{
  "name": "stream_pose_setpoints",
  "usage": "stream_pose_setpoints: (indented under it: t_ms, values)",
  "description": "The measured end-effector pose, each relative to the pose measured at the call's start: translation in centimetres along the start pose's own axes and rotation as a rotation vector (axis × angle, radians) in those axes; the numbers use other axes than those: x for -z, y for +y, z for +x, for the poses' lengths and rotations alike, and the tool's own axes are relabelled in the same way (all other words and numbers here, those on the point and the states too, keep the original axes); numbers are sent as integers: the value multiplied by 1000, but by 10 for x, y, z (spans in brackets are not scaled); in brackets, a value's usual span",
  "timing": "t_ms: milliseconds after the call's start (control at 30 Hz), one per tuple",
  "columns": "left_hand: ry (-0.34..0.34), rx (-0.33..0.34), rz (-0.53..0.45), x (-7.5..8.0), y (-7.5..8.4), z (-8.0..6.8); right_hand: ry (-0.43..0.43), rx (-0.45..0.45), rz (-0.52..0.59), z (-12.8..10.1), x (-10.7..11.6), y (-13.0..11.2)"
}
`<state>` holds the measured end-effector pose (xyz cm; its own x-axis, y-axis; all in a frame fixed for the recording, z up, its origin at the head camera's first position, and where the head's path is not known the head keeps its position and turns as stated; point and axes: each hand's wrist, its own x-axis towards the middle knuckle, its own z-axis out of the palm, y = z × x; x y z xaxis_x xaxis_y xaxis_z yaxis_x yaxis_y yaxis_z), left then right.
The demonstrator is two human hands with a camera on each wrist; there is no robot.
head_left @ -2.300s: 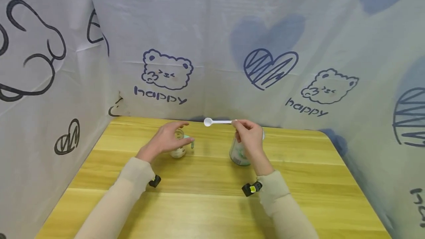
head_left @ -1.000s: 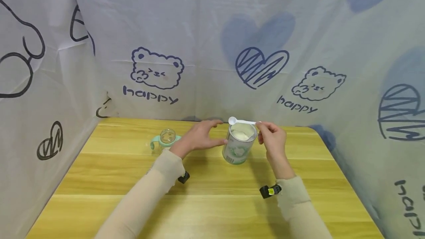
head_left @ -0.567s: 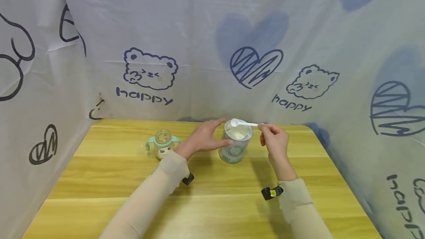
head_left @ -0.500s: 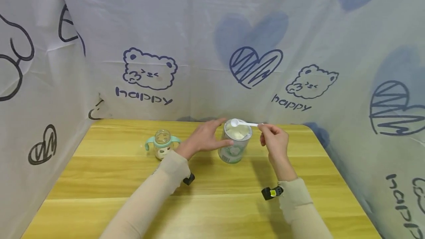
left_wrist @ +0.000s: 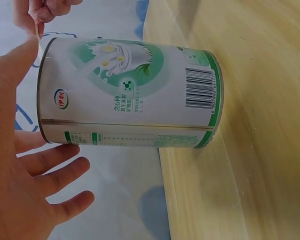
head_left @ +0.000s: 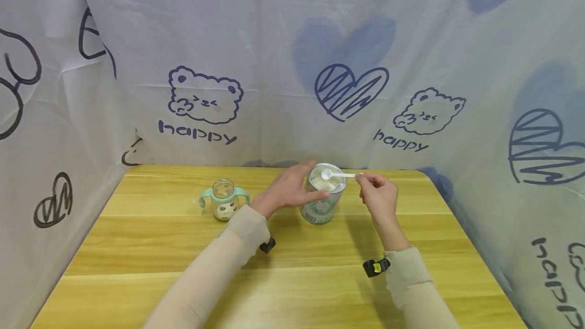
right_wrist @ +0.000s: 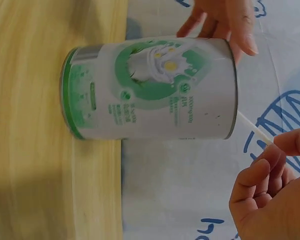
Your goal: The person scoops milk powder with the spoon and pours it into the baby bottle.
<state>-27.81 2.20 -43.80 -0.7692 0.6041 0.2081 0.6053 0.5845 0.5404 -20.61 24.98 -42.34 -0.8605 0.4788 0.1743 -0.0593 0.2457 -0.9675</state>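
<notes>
My right hand (head_left: 380, 198) pinches the handle end of a white plastic measuring spoon (head_left: 344, 174). The spoon's bowl lies over the mouth of an open milk powder can (head_left: 319, 208), which stands upright with pale powder inside; whether the bowl touches the powder I cannot tell. My left hand (head_left: 292, 188) spreads thumb and fingers about the can's upper left side, the thumb across its front near the rim. In the left wrist view the other fingers (left_wrist: 65, 182) reach out fairly straight beside the can, partly clear of it.
Left of the can stands a small clear baby bottle (head_left: 225, 209) without a lid, with a mint collar and two handles and something pale low inside. Everything rests on a wooden table (head_left: 292, 288), backed by a printed cloth (head_left: 283, 55) on three sides.
Both hands have shifted right from the bottle to the can. The spoon's bowl has dropped toward the can's mouth, and the left thumb now reaches further across the can.
</notes>
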Motion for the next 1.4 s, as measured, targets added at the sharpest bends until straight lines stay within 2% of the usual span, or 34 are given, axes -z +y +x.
stream_pose_setpoints:
  t_ms: [167,233,467,767,967,1133,1400]
  values:
    - [-15,8,22,-2,1,2,19,167,-223,-3,-6,4]
    - [-16,10,29,-3,0,2,10,226,-278,-5,-9,4]
    - [-7,13,21,-4,-2,2,-36,364,-362,-7,-20,9]
    - [-1,14,15,-4,-2,1,-43,450,-432,-10,-29,8]
    - [4,16,17,-5,-2,0,-35,543,-491,-10,-34,11]
    - [3,20,25,-6,-2,-1,-101,523,-478,-10,-36,8]
    - [2,20,42,-6,-2,0,-282,350,-406,-9,-31,2]
